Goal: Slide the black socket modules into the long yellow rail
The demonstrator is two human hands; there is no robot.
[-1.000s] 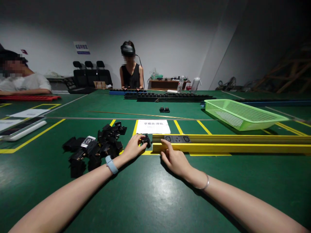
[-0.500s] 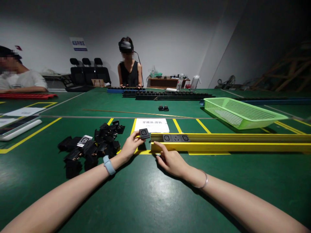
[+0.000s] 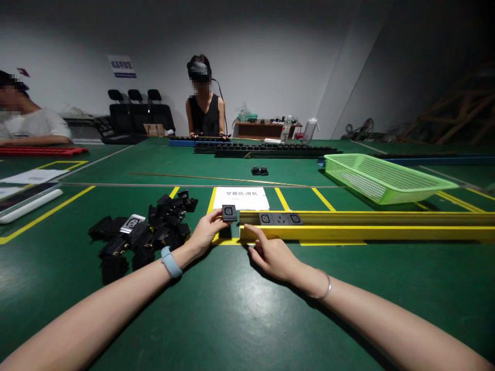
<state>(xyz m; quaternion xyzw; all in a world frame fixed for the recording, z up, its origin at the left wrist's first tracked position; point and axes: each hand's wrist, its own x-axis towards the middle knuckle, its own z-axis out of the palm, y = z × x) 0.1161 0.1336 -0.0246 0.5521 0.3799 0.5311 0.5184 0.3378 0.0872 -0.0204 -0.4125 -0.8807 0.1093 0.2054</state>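
Your left hand [image 3: 203,236] pinches a black socket module [image 3: 229,213]; your right hand [image 3: 279,259], thumb and index spread, overlaps the yellow rail [image 3: 348,234].

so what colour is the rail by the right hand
Yellow; the rail shows best in the head view.

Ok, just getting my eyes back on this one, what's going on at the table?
The left hand holds up a black socket module, face visible, just beside the left end of the yellow rail. The right hand, index finger extended, is at the rail's front wall near that same end. Three socket faces show inside the rail, and a loose pile of modules lies on the table to the left.
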